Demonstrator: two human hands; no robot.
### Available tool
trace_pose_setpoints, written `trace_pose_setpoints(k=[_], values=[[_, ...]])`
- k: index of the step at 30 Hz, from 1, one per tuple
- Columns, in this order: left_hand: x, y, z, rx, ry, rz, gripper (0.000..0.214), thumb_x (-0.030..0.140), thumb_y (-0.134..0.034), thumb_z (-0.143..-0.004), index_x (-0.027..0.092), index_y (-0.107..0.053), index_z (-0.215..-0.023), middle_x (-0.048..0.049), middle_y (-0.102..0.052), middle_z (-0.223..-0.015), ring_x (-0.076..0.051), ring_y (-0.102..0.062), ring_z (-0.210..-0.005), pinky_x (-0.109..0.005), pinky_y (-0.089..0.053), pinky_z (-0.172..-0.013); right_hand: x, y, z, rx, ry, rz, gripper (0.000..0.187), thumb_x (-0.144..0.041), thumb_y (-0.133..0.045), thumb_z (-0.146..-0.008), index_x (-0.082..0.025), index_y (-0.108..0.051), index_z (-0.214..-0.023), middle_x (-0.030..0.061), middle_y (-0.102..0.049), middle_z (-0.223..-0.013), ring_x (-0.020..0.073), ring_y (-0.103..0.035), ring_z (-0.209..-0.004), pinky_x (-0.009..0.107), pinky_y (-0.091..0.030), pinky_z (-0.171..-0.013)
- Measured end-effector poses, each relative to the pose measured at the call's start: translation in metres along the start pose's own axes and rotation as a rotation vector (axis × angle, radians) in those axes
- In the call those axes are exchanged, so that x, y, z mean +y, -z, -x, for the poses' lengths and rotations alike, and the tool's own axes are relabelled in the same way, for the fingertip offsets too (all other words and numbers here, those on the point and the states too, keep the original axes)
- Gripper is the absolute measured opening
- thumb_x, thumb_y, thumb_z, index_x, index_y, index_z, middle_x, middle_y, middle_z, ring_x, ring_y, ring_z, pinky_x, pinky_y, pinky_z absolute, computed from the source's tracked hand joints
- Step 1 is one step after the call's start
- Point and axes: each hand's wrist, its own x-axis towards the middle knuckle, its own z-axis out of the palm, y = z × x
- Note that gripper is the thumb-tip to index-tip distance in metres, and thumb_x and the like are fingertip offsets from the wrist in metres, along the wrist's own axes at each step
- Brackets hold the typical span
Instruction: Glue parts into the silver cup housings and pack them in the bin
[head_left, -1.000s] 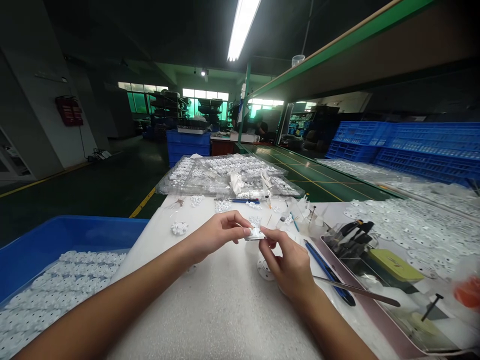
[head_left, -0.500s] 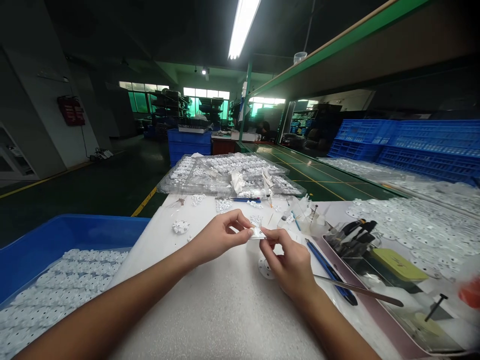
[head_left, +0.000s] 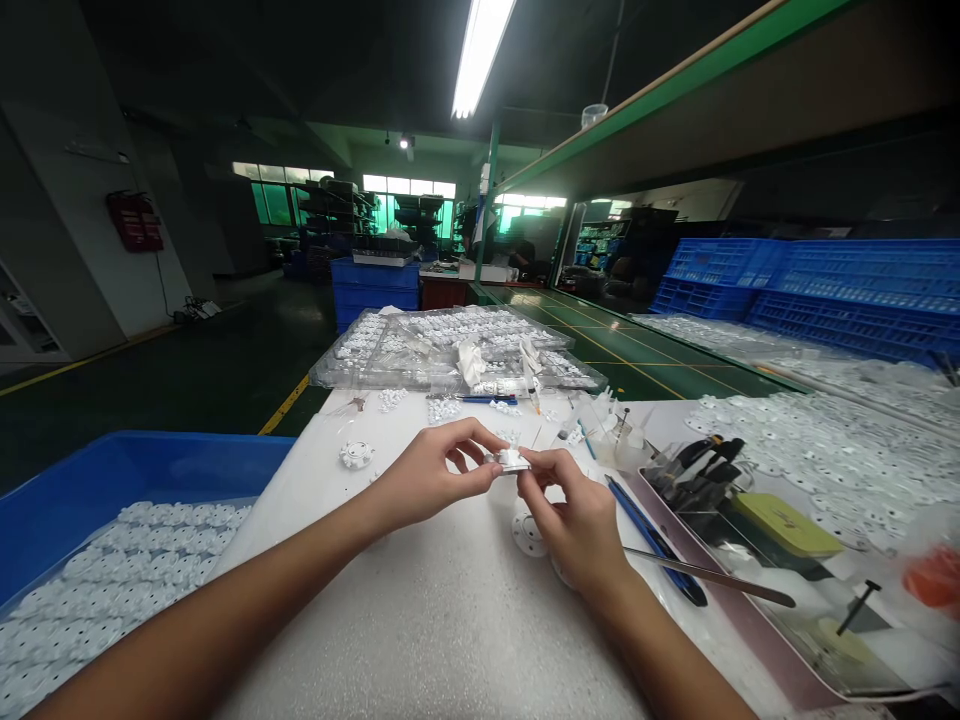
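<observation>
My left hand (head_left: pixel 439 468) and my right hand (head_left: pixel 574 505) both pinch one small white piece (head_left: pixel 513 460), up over the white table (head_left: pixel 435 630). I think I am at the fitting or checking step. The next move seems to need soft, steady fingers. A round white part (head_left: pixel 527 536) lies to the left of my right hand. A thin metal strip (head_left: pixel 720 578) pokes out right; I can't tell if I hold it.

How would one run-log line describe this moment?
left hand: holds white part; right hand: holds same part; part: above white table; blue bin: left of table
</observation>
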Motion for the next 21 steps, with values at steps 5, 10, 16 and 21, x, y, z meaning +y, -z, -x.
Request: trace_pose_setpoints(k=[5, 10, 16, 21], values=[[-0.001, -0.001, -0.001, 0.008, 0.010, -0.003, 0.023, 0.036, -0.063, -0.082, 0.020, -0.066, -0.098, -0.0059, -0.065, -0.103, -0.018, -0.060, -0.087, -0.028, -0.047, -0.076, 0.001, 0.000, 0.000, -0.023, -0.010, -0.003, 0.011, -0.022, -0.052, -0.089, -0.018, -0.056, -0.098, 0.0008, -0.063, -0.073, 0.0103, -0.060, -0.061, 0.018, -0.046, -0.046], [-0.003, -0.002, -0.001, 0.017, 0.070, 0.082, 0.024, 0.039, -0.066, -0.081, 0.020, -0.064, -0.093, -0.0054, -0.064, -0.101, -0.020, -0.060, -0.091, -0.028, -0.045, -0.075, 0.003, -0.001, 0.001, -0.032, -0.034, -0.019, 0.011, -0.022, -0.052, -0.089, -0.018, -0.056, -0.099, 0.0017, -0.064, -0.075, 0.0111, -0.061, -0.063, 0.018, -0.047, -0.046], [-0.009, -0.006, -0.003, 0.055, 0.217, 0.518, 0.026, 0.036, -0.071, -0.077, 0.020, -0.061, -0.095, -0.0052, -0.061, -0.100, -0.017, -0.056, -0.091, -0.024, -0.040, -0.069, -0.001, 0.001, -0.002, -0.042, -0.237, -0.285, 0.014, -0.031, -0.053, -0.090, -0.019, -0.054, -0.097, 0.0038, -0.066, -0.077, 0.0145, -0.065, -0.069, 0.023, -0.051, -0.055], [-0.009, -0.005, -0.005, 0.092, 0.187, 0.537, 0.027, 0.036, -0.073, -0.074, 0.018, -0.066, -0.093, -0.0058, -0.064, -0.099, -0.017, -0.055, -0.091, -0.025, -0.039, -0.071, -0.007, 0.000, -0.011, -0.171, -0.479, -0.697, 0.026, -0.043, -0.054, -0.088, -0.018, -0.047, -0.087, 0.0043, -0.067, -0.069, 0.0153, -0.063, -0.063, 0.028, -0.051, -0.062]])
